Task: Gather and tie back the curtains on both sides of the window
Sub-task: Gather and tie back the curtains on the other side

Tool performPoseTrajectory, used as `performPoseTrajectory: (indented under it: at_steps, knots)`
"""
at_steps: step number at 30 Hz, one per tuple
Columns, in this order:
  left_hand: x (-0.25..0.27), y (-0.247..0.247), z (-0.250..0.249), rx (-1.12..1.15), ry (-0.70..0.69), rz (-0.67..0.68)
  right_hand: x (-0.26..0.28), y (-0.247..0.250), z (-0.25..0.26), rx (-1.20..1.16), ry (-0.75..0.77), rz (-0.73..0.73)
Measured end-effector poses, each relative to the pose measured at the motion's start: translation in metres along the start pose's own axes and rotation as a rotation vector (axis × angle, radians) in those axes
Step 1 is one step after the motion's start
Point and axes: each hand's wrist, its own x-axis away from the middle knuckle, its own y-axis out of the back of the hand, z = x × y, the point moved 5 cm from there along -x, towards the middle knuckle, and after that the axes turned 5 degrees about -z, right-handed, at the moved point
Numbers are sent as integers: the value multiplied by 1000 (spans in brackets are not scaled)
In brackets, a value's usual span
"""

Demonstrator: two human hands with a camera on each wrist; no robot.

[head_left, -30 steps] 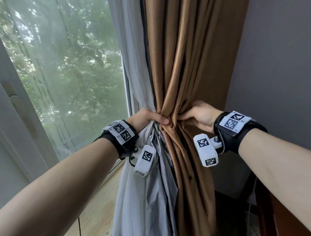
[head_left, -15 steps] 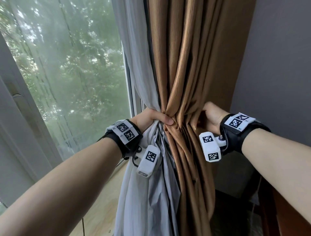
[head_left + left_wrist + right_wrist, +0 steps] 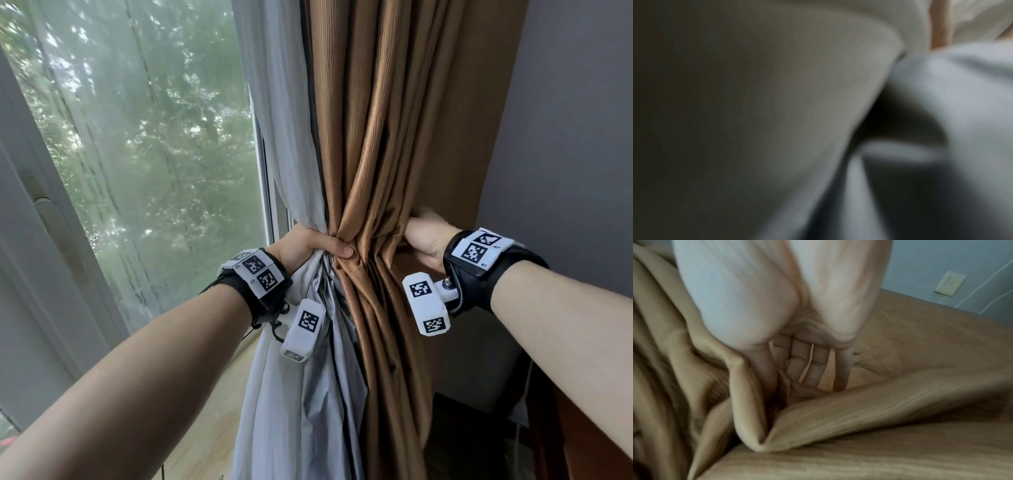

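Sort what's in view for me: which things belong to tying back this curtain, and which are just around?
Part of the job:
- brown curtain
- white sheer curtain
- grey lining
- left hand, gripping the gathered bundle
- right hand, fingers reaching behind the brown folds

Just around:
- window
- grey wall
- wall outlet
- wooden floor

Brown ribbed curtain (image 3: 373, 154) and white sheer curtain (image 3: 284, 137) are hanging bunched together at mid-height beside window's right edge, flaring loose below, grey lining showing.
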Motion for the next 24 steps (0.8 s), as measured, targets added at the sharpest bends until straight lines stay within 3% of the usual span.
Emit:
performPoseTrajectory:
  at_steps: [6, 10, 14, 17, 24]
  knots:
    - [-4, 5, 1, -52, -42, -48, 11, 7, 3, 16, 9, 61]
    - [-5, 11, 2, -73, -58, -166, 22, 4, 14, -33, 29, 102]
    - [-6, 14, 2, -79, -93, -253, 34, -6, 20, -94, 27, 246]
    - [-4, 6, 2, -46, -67, -199, 36, -10, 18, -9, 44, 245]
    - [6, -2, 6, 46, 104, -5, 33, -17, 18, -48, 34, 226]
